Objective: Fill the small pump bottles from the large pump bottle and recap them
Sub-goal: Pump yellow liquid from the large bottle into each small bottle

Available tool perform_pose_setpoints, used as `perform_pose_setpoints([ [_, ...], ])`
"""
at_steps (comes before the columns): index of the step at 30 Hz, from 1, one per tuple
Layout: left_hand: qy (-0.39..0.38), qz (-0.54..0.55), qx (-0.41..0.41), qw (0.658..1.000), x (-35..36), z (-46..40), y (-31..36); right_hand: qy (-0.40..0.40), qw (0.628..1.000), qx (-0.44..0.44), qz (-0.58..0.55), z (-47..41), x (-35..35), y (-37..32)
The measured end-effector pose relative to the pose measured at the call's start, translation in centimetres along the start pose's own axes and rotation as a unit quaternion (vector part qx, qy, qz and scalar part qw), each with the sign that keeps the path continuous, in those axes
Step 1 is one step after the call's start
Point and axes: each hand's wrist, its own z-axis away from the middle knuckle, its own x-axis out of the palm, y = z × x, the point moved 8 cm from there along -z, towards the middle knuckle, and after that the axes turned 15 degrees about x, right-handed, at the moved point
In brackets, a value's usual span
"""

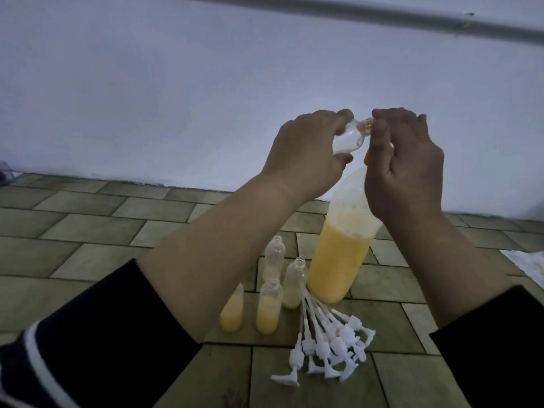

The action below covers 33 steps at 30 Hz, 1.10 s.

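My left hand [306, 148] grips a small clear bottle [145, 136], tilted with its open neck pointing right. My right hand [403, 166] rests on the orange pump top of the large bottle [341, 245], its fingers curled over the pump head, which is mostly hidden. The large bottle stands on the floor about half full of yellow-orange liquid. Several small uncapped bottles stand in front of it: two partly filled [268, 307] [232, 313], two nearly empty [294, 284] [273, 257]. A pile of white pump caps [329, 346] lies beside them.
The floor is tiled in greenish-brown slabs [88, 231]. A pale wall [176, 98] rises close behind the bottles, with a grey pipe [382, 16] crossing it high up. A white cloth or paper [527, 266] lies at the right edge.
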Motion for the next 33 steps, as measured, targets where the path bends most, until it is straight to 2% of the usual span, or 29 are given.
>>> perform_pose_setpoints([
  [9, -0.032, 0.009, -0.009, 0.999, 0.7, 0.0, -0.5, -0.041, 0.999, 0.001, 0.022, -0.1, 0.5, 0.4],
  [16, -0.011, 0.015, -0.003, 1.0, 0.9, 0.1, -0.4, -0.011, 1.0, 0.011, 0.012, 0.0, 0.4, 0.1],
  [22, -0.05, 0.012, -0.003, 0.999, 1.2, 0.3, -0.7, -0.038, 0.999, 0.018, 0.015, 0.3, 0.7, 0.3],
  [27, -0.033, 0.003, 0.006, 0.999, -0.1, -0.5, -0.5, -0.043, 0.999, 0.02, -0.006, -0.3, -0.2, -0.6],
  [33, -0.035, 0.033, -0.002, 0.999, 1.7, 0.2, -0.6, -0.032, 0.999, 0.031, 0.008, 0.4, 0.6, 0.5],
])
